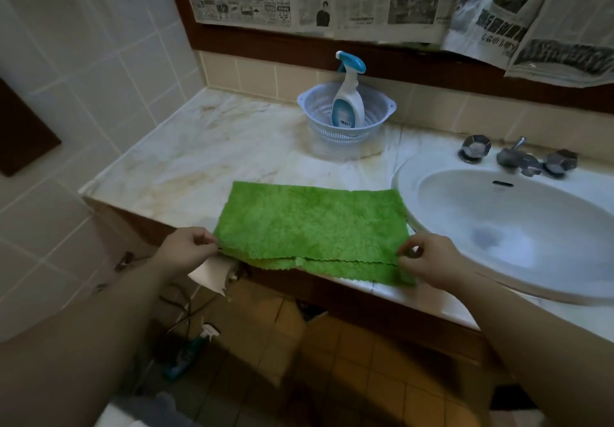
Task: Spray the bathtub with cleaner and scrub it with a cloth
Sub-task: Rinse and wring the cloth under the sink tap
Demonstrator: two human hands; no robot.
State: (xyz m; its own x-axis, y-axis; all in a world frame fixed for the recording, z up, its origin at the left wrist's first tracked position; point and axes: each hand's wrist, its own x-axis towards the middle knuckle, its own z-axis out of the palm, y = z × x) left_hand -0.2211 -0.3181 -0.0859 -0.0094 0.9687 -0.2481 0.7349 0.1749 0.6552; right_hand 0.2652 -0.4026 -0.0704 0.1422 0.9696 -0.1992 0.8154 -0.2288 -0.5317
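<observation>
**A:** Head view. Where is the cloth, and what is its condition?

**B:** The green cloth (310, 227) lies folded in two on the marble counter (199, 147), its near edges at the counter's front lip, its right end just beside the sink (518, 224). The left hand (187, 250) pinches the near-left corner between thumb and fingertips; the right hand (428, 262) pinches the near-right corner likewise.

**A:** Handling characteristics?

**B:** Judged soft, light and limp; the nubby pile should grip well. It will sag if lifted by one corner. Take hold at both corners, or bunch it at mid-fold.

**A:** And the cleaner?

**B:** The spray bottle (348, 101) stands upright in a white perforated basket (375, 117) at the back of the counter, well apart from both hands. Judged rigid plastic, possibly slippery. Take hold at the neck below the blue trigger. The bathtub is not in view.
</observation>
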